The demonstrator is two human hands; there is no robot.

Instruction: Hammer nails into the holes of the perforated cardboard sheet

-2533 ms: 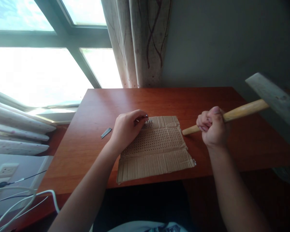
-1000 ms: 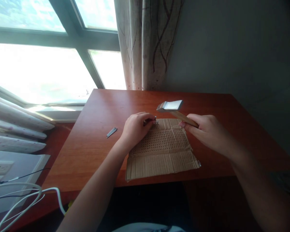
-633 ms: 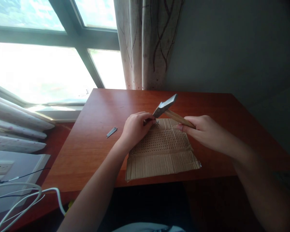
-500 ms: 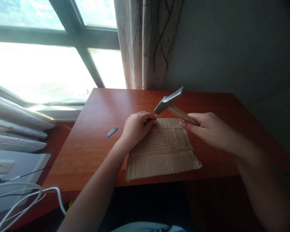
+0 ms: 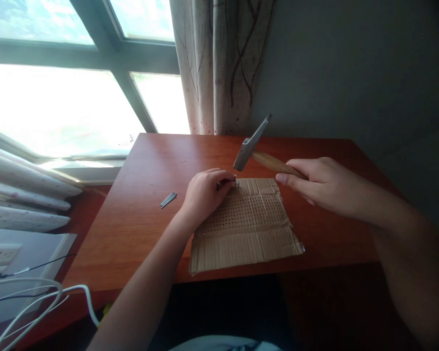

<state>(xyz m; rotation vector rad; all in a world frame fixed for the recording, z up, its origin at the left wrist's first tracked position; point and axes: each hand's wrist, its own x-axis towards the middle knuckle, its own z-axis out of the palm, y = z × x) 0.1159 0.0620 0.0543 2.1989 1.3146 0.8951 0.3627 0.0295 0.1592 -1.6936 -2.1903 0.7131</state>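
Observation:
My right hand (image 5: 314,183) is closed round the wooden handle of a hammer (image 5: 247,152), whose metal head hangs above my left fingertips. At the far left part of a piece of cardboard (image 5: 245,246), my left hand (image 5: 208,192) pinches a nail (image 5: 235,178), of which only the top shows. Rows of small holes cover the middle of the cardboard. Some small metal bits, perhaps nail heads, glint beside my left fingertips. Left of that hand, several loose nails (image 5: 168,200) lie together in a small bundle.
The cardboard lies on a reddish wooden table (image 5: 131,234) near its front edge. Behind it hang a curtain (image 5: 223,68) and a dark wall. A window is at left, and white cables (image 5: 84,287) loop near a wall socket (image 5: 3,254) at lower left.
My right hand has moved slightly up and right, and the hammer head has tipped more upright, its thin end higher. My left hand keeps its pinch in the same place.

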